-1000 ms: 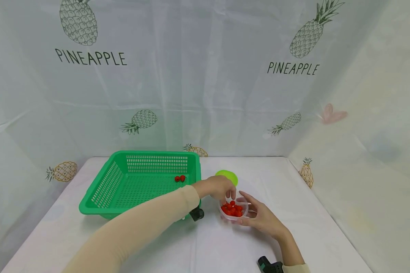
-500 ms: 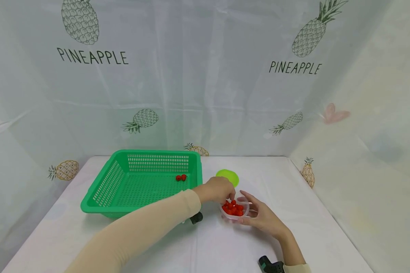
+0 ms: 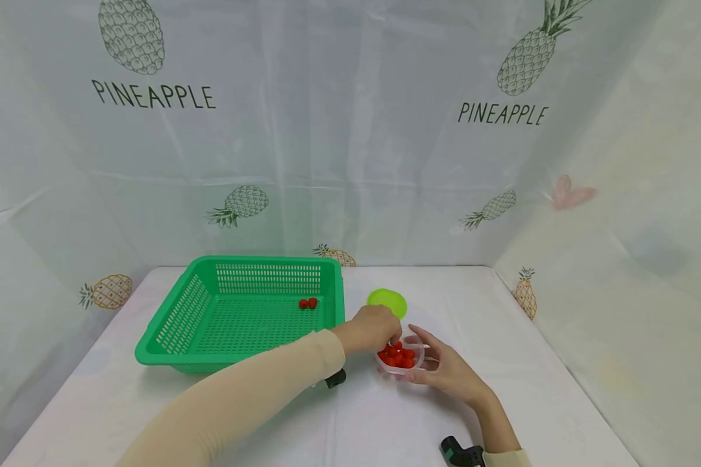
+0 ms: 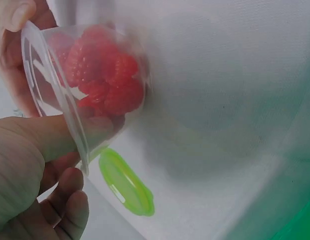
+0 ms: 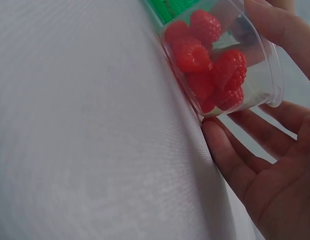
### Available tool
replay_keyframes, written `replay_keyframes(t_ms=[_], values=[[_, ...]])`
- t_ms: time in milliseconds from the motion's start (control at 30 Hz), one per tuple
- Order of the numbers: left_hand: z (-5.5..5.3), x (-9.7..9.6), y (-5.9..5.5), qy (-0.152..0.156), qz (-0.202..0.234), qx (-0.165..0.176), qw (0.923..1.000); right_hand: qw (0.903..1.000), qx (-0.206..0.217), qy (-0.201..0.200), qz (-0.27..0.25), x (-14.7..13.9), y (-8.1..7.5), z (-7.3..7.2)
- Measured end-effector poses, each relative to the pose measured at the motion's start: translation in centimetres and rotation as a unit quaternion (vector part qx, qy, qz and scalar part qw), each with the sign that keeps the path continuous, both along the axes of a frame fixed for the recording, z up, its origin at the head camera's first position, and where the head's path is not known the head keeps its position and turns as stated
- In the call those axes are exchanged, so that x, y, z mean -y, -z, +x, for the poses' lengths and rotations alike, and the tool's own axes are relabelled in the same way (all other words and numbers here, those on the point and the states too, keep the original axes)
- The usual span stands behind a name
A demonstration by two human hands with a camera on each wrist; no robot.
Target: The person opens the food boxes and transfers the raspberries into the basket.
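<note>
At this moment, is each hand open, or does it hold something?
Left hand: partly inside the clear tub; grip cannot be told.
Right hand: holding the clear tub.

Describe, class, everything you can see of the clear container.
The clear container is a rounded tub with a lipped rim and thin, see-through walls that look plastic. It stands upright and uncovered on the white table, right of the green basket, partly filled with red raspberries. The right hand curls round its side; a digit of the left hand reaches inside.

Soft light; faint shadows on table (image 3: pixel 385 421); wrist views dimmer, hazy.
</note>
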State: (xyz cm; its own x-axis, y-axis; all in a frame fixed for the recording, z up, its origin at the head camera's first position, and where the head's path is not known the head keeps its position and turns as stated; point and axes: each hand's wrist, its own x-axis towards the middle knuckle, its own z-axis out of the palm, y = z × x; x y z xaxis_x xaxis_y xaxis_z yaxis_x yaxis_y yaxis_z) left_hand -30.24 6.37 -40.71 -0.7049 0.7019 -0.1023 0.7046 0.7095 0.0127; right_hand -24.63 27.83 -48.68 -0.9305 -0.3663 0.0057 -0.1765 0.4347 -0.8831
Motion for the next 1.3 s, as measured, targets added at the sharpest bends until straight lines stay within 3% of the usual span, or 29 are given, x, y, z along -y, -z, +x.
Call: replay_keyframes(t_ms=[333,533,800,1067,1300], values=[[-0.3,0.1,0.6,0.011,0.002,-0.004,0.9999,0.9999,0.002,0.008,0.009,0.0,0.2,0.0],[-0.2,0.9,0.2,0.016,0.038,0.026,0.9988,0.9999,-0.005,0.005,0.013,0.1,0.2,0.1],[-0.5,2.1,-1.9,0.030,0.080,0.087,0.9925,0.9999,-0.003,0.008,0.012,0.1,0.0,0.0],[-1.3,3.1,-3.8,0.043,0.088,0.098,0.9903,0.9999,-0.004,0.010,0.014,0.0,-0.1,0.0],[-1.6,6.2,-7.5,0.047,0.122,0.102,0.9863,0.9999,-0.004,0.006,0.015,0.0,0.0,0.0]])
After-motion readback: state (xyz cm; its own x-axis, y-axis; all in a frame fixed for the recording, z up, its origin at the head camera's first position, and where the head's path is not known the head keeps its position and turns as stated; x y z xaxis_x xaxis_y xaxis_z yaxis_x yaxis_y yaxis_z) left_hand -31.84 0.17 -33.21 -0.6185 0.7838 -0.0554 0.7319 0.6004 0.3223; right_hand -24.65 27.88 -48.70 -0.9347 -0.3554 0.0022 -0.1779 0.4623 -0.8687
